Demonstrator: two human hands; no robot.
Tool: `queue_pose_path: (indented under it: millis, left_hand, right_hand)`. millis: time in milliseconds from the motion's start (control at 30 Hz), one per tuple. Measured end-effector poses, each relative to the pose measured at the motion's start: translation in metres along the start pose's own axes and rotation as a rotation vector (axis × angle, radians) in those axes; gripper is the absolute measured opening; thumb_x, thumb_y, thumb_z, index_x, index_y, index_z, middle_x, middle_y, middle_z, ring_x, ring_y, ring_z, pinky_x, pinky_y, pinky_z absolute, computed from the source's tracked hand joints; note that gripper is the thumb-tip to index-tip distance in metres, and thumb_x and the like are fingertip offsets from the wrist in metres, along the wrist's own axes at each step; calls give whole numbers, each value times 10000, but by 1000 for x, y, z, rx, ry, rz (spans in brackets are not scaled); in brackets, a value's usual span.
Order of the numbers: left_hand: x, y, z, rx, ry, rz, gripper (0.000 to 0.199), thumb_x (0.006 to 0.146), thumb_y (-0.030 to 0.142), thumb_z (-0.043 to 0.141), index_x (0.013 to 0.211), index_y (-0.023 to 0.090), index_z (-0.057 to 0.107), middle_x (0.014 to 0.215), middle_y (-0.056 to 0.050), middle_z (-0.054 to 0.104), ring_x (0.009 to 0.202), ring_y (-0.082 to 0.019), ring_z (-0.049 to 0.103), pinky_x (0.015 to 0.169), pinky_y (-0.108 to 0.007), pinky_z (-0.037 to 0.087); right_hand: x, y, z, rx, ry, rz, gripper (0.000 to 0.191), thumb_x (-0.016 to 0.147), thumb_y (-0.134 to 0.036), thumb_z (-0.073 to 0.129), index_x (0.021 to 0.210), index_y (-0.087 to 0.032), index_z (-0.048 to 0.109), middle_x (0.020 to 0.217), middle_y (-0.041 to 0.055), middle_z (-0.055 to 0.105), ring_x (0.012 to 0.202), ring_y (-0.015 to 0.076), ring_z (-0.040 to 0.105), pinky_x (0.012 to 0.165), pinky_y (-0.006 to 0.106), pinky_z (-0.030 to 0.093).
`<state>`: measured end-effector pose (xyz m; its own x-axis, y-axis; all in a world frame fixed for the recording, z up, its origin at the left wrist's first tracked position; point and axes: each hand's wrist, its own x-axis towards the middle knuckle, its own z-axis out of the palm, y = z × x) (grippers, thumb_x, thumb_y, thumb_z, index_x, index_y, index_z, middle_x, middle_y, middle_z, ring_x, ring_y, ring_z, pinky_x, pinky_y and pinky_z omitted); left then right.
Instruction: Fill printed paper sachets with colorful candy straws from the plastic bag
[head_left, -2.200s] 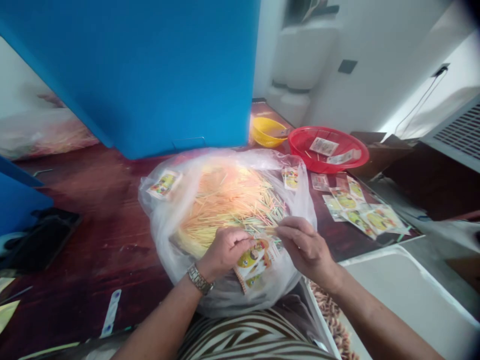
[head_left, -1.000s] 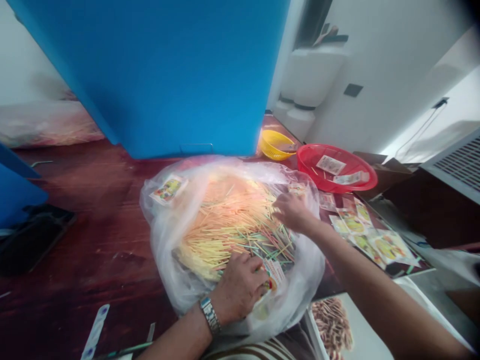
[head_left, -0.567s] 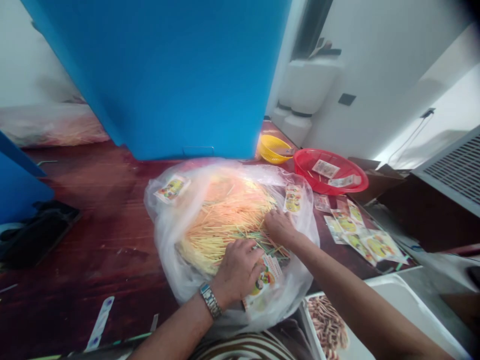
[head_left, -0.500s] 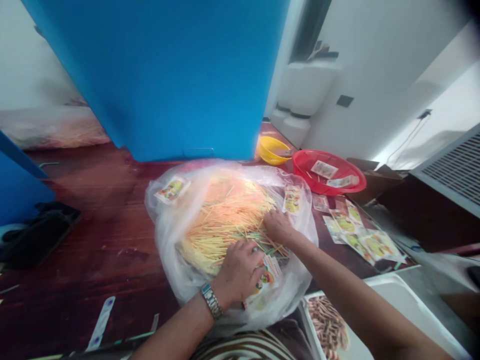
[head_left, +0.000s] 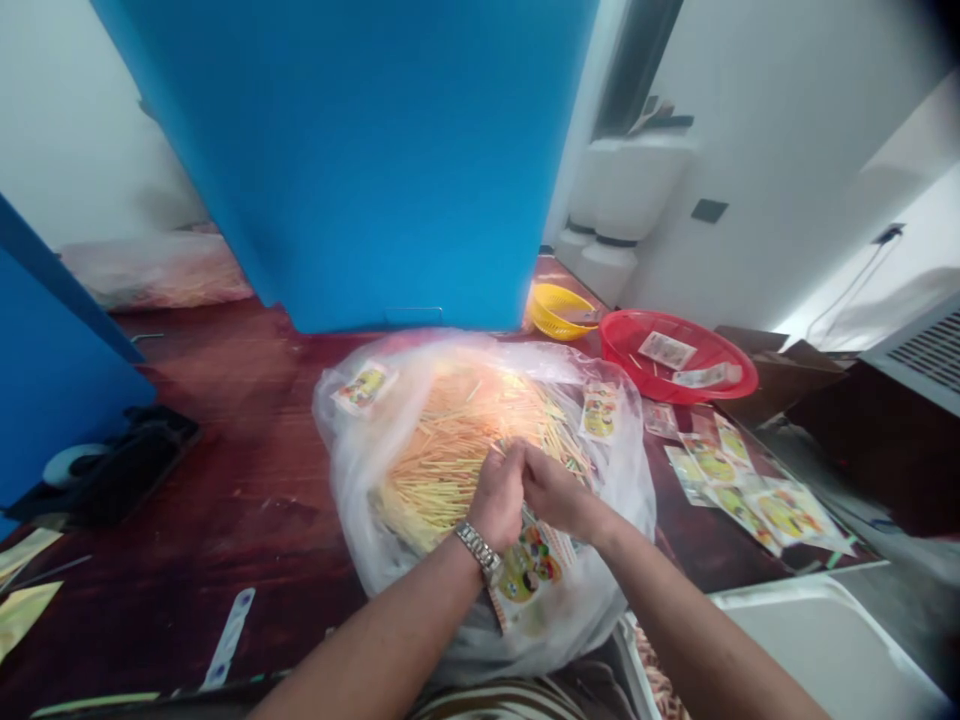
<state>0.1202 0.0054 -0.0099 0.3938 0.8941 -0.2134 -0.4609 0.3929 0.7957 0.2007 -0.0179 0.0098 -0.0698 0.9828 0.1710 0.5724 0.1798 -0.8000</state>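
Observation:
A clear plastic bag (head_left: 349,510) lies open on the dark red table, full of thin orange, yellow and green sticks (head_left: 435,470). Over the sticks, my left hand (head_left: 501,498), with a metal watch at its wrist, is closed and meets my right hand (head_left: 551,490). The fingers of both are curled together; what they hold, if anything, is hidden. Just below them a printed packet (head_left: 529,580) rests on the bag. Two more printed packets lie on the bag, one at its left (head_left: 364,387) and one at its right (head_left: 599,410).
A blue panel (head_left: 345,170) stands behind the bag. To the right are a yellow basket (head_left: 555,320), a red basket (head_left: 619,350) and several loose packets (head_left: 787,510). A tape dispenser (head_left: 127,480) sits at the left, and a white tray (head_left: 825,610) at the lower right.
My hands, which were apart on the sticks, have come together over the middle of the bag. My left hand has moved off the printed packet. The view has shifted slightly left.

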Motion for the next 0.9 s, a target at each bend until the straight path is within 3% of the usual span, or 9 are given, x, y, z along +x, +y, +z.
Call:
queue_pose_path:
  millis: [100, 267, 333, 467, 533, 633, 700, 800, 900]
  left_hand:
    - [-2, 8, -4, -33, 99, 56, 279, 779, 417, 602, 834, 147, 562, 741, -6, 616, 693, -120, 586, 687, -244, 450]
    - [-1, 30, -19, -228, 136, 51, 276, 765, 421, 632, 819, 181, 506, 778, -12, 647, 748, -163, 639, 730, -327, 487]
    - [-3, 30, -20, -254, 124, 7, 263, 763, 400, 645, 830, 187, 506, 778, -5, 647, 747, -165, 642, 697, -321, 493]
    - [-10, 25, -15, -334, 0, -129, 279, 778, 423, 626, 822, 154, 566, 783, -26, 647, 748, -146, 626, 676, -263, 483]
    - [-11, 26, -12, -370, -38, -152, 264, 748, 381, 670, 797, 136, 586, 770, -30, 642, 745, -142, 619, 692, -252, 479]
    - [-12, 31, -11, -398, 14, -131, 194, 675, 196, 736, 775, 141, 579, 746, -2, 630, 706, -115, 606, 691, -235, 473]
    - [-13, 33, -10, -404, 24, -141, 190, 677, 172, 727, 777, 151, 567, 723, 11, 615, 682, -110, 598, 672, -239, 474]
    - [-17, 29, -9, -330, -42, -160, 206, 708, 271, 708, 747, 155, 543, 674, 20, 581, 634, -102, 576, 636, -235, 464]
    - [-23, 26, -13, -74, -88, -99, 245, 747, 363, 658, 748, 166, 513, 661, 28, 554, 584, -90, 540, 587, -224, 440]
  right_hand:
    - [-6, -3, 2, -10, 48, 28, 83, 780, -153, 449, 761, -170, 528, 722, 3, 545, 657, 124, 501, 584, 238, 426]
    - [-14, -4, -2, -141, 451, -91, 153, 822, -152, 436, 817, -177, 586, 728, 33, 564, 701, 155, 534, 659, 286, 450]
    - [-10, -6, 0, -168, 521, -94, 152, 837, -161, 432, 864, -178, 581, 778, 49, 578, 741, 167, 545, 697, 305, 462]
    - [2, -18, 11, -295, 319, -111, 151, 833, -140, 407, 807, -162, 554, 808, 88, 595, 760, 193, 548, 729, 353, 483]
    - [0, -23, 12, -307, 256, -186, 184, 827, -105, 393, 884, -153, 561, 880, 106, 614, 824, 203, 566, 776, 372, 490]
    - [-16, -25, 10, -324, 395, -276, 265, 847, -98, 397, 1054, -165, 549, 1014, 117, 608, 966, 214, 565, 838, 385, 491]
    - [-27, -21, 9, -347, 449, -288, 282, 855, -112, 417, 1102, -179, 536, 1021, 115, 610, 972, 218, 572, 817, 383, 508]
    - [-37, -14, 9, -318, 347, -300, 246, 854, -95, 398, 1016, -184, 560, 972, 104, 632, 918, 200, 607, 758, 339, 530]
    - [-36, -16, -3, -285, 262, -311, 188, 867, -117, 405, 856, -193, 577, 783, 52, 630, 738, 160, 621, 646, 267, 525]
